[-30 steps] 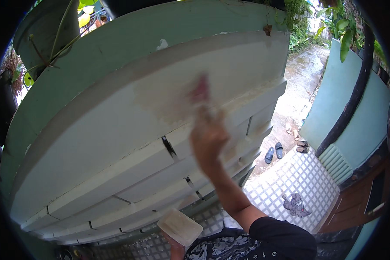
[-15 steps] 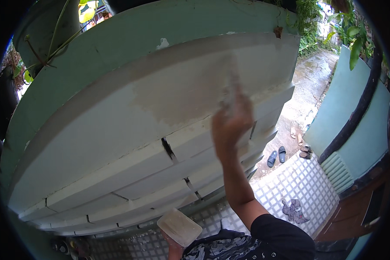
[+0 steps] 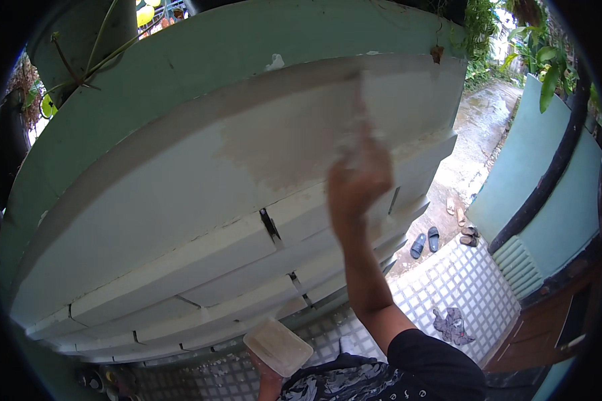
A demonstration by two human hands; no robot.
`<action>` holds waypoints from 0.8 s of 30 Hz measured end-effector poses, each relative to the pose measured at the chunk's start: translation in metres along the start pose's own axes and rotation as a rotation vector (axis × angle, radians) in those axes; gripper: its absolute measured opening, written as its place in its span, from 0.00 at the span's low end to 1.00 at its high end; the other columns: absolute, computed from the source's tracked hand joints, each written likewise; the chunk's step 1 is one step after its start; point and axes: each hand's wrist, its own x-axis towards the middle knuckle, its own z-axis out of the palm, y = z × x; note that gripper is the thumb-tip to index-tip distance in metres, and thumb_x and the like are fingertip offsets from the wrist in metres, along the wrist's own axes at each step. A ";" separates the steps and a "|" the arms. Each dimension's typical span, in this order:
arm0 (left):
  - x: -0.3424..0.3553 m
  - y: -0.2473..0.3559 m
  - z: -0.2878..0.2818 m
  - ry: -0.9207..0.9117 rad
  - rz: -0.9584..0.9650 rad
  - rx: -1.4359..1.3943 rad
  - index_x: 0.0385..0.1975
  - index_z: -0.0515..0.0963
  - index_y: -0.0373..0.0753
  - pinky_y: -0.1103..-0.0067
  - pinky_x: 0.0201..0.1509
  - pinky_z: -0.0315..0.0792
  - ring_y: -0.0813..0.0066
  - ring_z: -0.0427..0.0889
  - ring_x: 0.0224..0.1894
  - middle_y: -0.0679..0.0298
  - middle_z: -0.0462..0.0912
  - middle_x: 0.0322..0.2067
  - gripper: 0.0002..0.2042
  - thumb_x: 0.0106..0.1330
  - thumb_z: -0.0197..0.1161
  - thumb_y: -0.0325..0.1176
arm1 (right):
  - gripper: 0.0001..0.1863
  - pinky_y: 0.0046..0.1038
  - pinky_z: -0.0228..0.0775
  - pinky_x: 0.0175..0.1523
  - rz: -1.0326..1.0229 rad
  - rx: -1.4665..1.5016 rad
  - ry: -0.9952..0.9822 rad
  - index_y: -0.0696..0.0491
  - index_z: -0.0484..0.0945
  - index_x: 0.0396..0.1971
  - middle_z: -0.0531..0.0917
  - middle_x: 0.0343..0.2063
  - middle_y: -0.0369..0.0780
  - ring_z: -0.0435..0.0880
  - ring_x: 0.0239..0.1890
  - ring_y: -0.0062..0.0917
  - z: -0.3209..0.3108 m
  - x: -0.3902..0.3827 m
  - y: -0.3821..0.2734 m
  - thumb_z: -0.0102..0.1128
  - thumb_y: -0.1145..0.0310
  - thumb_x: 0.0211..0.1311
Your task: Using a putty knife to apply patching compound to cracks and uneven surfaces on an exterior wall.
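My right hand [image 3: 361,177] is raised in front of a pale wall panel [image 3: 174,164], its fingers closed round what looks like a paintbrush [image 3: 361,110]. Motion smears both, but the brush's dark tip lies against the panel's upper part. A darker, damp-looking patch [image 3: 274,144] spreads on the panel left of that hand. Low down and close to my body, my left hand [image 3: 269,374] grips a translucent rectangular plastic tub [image 3: 281,346] from its left side and underneath. Its contents are hard to make out.
Stepped ledges with dark slots [image 3: 270,226] run below the panel, under a green upper band [image 3: 201,73]. Potted plants stand at upper left. On the right are a tiled floor [image 3: 408,311], a crumpled cloth [image 3: 453,325], dark slippers [image 3: 426,243] and a brown door [image 3: 538,327].
The brush tip sits slightly higher on the panel, while my right hand stays nearly in place. My left hand and the tub have barely moved. The view has shifted a little.
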 end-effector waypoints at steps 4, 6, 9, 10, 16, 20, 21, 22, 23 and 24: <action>0.006 0.006 0.007 0.179 -0.078 0.029 0.60 0.65 0.48 0.58 0.53 0.74 0.59 0.77 0.52 0.64 0.74 0.54 0.34 0.64 0.39 0.67 | 0.19 0.39 0.74 0.50 -0.282 0.146 -0.162 0.50 0.79 0.50 0.81 0.47 0.43 0.81 0.47 0.36 -0.002 -0.043 -0.092 0.49 0.73 0.59; 0.003 0.012 0.013 0.268 -0.112 0.049 0.60 0.65 0.48 0.58 0.53 0.74 0.59 0.77 0.52 0.64 0.74 0.54 0.34 0.64 0.39 0.67 | 0.21 0.35 0.76 0.46 -0.255 0.420 -0.234 0.51 0.80 0.49 0.82 0.46 0.42 0.82 0.45 0.33 -0.012 -0.051 -0.123 0.48 0.77 0.57; 0.005 0.023 0.018 0.385 -0.149 0.088 0.60 0.65 0.48 0.58 0.53 0.74 0.59 0.77 0.52 0.63 0.74 0.54 0.34 0.64 0.39 0.67 | 0.18 0.31 0.76 0.46 -0.327 0.399 -0.269 0.50 0.79 0.49 0.79 0.52 0.44 0.82 0.48 0.33 -0.026 -0.049 -0.104 0.53 0.75 0.57; 0.007 0.024 0.018 0.421 -0.164 0.094 0.60 0.65 0.48 0.58 0.53 0.74 0.59 0.77 0.52 0.63 0.74 0.54 0.34 0.64 0.39 0.67 | 0.14 0.31 0.76 0.47 -0.319 0.259 -0.092 0.56 0.79 0.46 0.80 0.49 0.45 0.82 0.49 0.34 -0.020 -0.057 -0.079 0.51 0.75 0.61; 0.010 0.048 0.028 0.659 -0.218 0.167 0.60 0.65 0.48 0.58 0.54 0.74 0.59 0.77 0.52 0.63 0.74 0.53 0.34 0.64 0.40 0.66 | 0.22 0.38 0.74 0.45 0.085 -0.035 0.109 0.63 0.76 0.48 0.81 0.35 0.49 0.82 0.37 0.39 0.001 0.010 -0.020 0.53 0.80 0.49; 0.011 0.052 0.039 0.822 -0.293 0.221 0.60 0.65 0.47 0.58 0.54 0.74 0.59 0.77 0.53 0.63 0.74 0.53 0.33 0.64 0.40 0.66 | 0.23 0.42 0.73 0.44 -0.275 0.117 -0.098 0.55 0.79 0.48 0.81 0.42 0.49 0.81 0.40 0.43 0.007 -0.036 -0.092 0.52 0.77 0.48; 0.011 0.052 0.043 0.865 -0.316 0.233 0.60 0.65 0.47 0.58 0.54 0.74 0.59 0.77 0.53 0.63 0.74 0.53 0.33 0.64 0.40 0.66 | 0.21 0.43 0.74 0.45 -0.383 0.243 -0.139 0.53 0.80 0.46 0.81 0.44 0.47 0.82 0.42 0.41 -0.003 -0.041 -0.116 0.53 0.78 0.49; 0.009 0.052 0.049 0.905 -0.343 0.244 0.60 0.65 0.47 0.58 0.54 0.74 0.59 0.77 0.53 0.63 0.74 0.53 0.33 0.64 0.40 0.66 | 0.21 0.40 0.75 0.47 -0.387 0.411 -0.238 0.51 0.80 0.45 0.80 0.47 0.45 0.82 0.46 0.37 -0.012 -0.050 -0.130 0.55 0.78 0.47; 0.011 0.051 0.050 0.946 -0.371 0.255 0.60 0.65 0.47 0.58 0.54 0.74 0.59 0.77 0.53 0.63 0.74 0.53 0.33 0.64 0.40 0.66 | 0.22 0.37 0.76 0.49 -0.388 0.580 -0.337 0.48 0.81 0.45 0.80 0.50 0.43 0.81 0.49 0.33 -0.022 -0.057 -0.137 0.57 0.79 0.45; 0.013 0.053 0.055 0.996 -0.376 0.277 0.60 0.65 0.47 0.58 0.54 0.74 0.59 0.77 0.53 0.63 0.74 0.53 0.33 0.64 0.40 0.66 | 0.22 0.37 0.76 0.49 -0.384 0.595 -0.339 0.48 0.81 0.45 0.80 0.50 0.43 0.81 0.49 0.33 -0.030 -0.064 -0.142 0.57 0.79 0.45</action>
